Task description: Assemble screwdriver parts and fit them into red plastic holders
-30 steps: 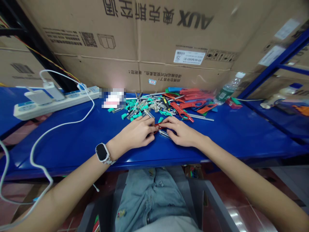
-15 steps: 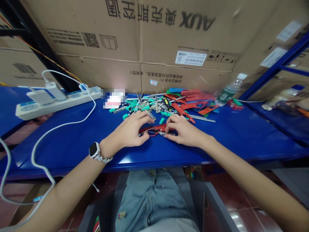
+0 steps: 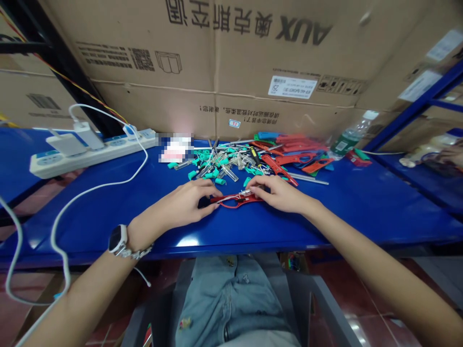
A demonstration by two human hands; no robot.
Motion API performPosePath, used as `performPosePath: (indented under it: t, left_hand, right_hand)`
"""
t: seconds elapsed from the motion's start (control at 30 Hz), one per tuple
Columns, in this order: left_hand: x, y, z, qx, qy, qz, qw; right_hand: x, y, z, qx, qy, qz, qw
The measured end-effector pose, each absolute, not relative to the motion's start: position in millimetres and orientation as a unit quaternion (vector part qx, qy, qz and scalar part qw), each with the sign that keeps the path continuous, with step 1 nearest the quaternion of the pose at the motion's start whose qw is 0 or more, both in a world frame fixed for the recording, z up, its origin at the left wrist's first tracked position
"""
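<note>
Spanning the foreground, the blue worktop [image 3: 361, 207] lies beneath both hands. Left hand [image 3: 181, 202] reaches in low, back upward, thumb and fingers closed about one end of the red casing [image 3: 247, 198], between the hands. Right hand [image 3: 284, 193], fingers curled, pinches a clear tube [image 3: 245, 192] at the casing's far edge.

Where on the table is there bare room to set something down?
Bare on the right, between bottle and right forearm; on the left, between white cable and left hand; and in front, between right hand and the table's near edge. Crowded: the back middle, where the parts pile lies before the carton, and between the hands, at the red casing.
</note>
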State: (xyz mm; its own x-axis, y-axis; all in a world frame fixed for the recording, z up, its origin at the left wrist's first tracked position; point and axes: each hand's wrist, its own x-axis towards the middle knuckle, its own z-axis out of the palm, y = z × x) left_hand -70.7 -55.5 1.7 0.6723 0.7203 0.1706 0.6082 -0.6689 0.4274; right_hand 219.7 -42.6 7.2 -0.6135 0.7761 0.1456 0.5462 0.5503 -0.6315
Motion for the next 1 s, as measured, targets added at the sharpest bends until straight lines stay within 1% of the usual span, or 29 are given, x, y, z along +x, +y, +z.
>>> performPosePath:
  t: [0.2, 0.43, 0.57, 0.8, 0.9, 1.0]
  left_hand:
    - [-73.0, -42.4, 5.7, 0.906, 0.328, 0.163, 0.211]
    - [-73.2, -33.8, 7.0, 0.908, 0.315, 0.163, 0.223]
    - [-71.5, -34.4, 4.1, 0.913, 0.323, 0.166, 0.189]
    - [-65.1, -38.8, 7.1, 0.918, 0.364, 0.126, 0.097]
    - [-54.4, -43.8, 10.4, 0.915, 0.375, 0.138, 0.053]
    - [-41.8, -46.2, 9.6, 0.916, 0.367, 0.151, 0.058]
  right_hand:
    - [219.8, -49.3, 2.1, -0.376, -0.896, 0.154, 0.179]
    - [226.2, -49.3, 0.7, -0.363, -0.905, 0.119, 0.188]
    - [230.8, -47.8, -1.0, -0.342, -0.920, 0.067, 0.180]
    - [230.9, -44.1, -4.7, -0.371, -0.904, 0.098, 0.189]
    - [229.4, -45.3, -6.4, -0.373, -0.903, 0.087, 0.195]
    - [229.3, -48.0, -7.7, -0.368, -0.907, 0.066, 0.195]
